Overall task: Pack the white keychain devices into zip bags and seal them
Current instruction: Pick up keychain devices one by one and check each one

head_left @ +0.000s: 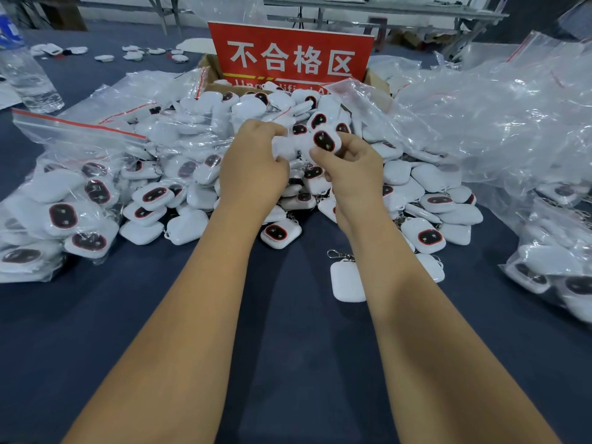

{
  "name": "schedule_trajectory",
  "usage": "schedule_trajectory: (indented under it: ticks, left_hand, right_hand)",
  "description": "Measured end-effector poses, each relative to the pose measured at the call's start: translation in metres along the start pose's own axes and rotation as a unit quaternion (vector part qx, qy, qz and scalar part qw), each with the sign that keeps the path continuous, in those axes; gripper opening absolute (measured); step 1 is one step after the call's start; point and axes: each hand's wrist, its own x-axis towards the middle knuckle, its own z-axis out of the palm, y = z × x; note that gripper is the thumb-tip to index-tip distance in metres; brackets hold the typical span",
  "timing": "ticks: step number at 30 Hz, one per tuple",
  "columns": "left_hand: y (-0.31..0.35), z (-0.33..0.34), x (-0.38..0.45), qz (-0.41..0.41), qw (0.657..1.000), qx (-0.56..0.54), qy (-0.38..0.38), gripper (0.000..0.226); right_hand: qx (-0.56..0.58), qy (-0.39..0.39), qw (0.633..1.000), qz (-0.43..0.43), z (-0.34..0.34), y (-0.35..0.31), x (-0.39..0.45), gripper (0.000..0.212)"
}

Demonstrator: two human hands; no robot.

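White keychain devices [323, 141] pinched in my curled left hand [256, 168] and right hand [352, 174], arms outstretched over the far pile [320, 193].

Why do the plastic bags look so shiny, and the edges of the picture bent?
Head view: overhead light glares off the crinkled empty zip bags; the wide-angle lens bows the edges, stretching the water bottle; both forearms cast soft shadows on the blue table.

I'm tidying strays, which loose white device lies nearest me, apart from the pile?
The face-down white device with its metal clasp, lying alone on the blue table by the right forearm.
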Motion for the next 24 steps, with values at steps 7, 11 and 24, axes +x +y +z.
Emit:
schedule_trajectory:
  ticks: [7, 11, 24]
  left_hand:
    - [0.011, 0.006, -0.003, -0.031, 0.995, -0.094, 0.008, 0.047]
    - [0.014, 0.006, -0.007, -0.107, 0.973, -0.203, -0.005, 0.043]
    - [0.012, 0.011, -0.009, -0.099, 0.969, -0.226, -0.011, 0.025]
  right_hand:
    - [-0.018, -0.059, 0.998, 0.004, 0.006, 0.000, -0.005, 0.021]
    - [-0.070, -0.080, 0.994, 0.017, 0.007, 0.004, -0.007, 0.031]
    - [-0.098, -0.098, 0.990, -0.005, 0.008, 0.007, -0.007, 0.036]
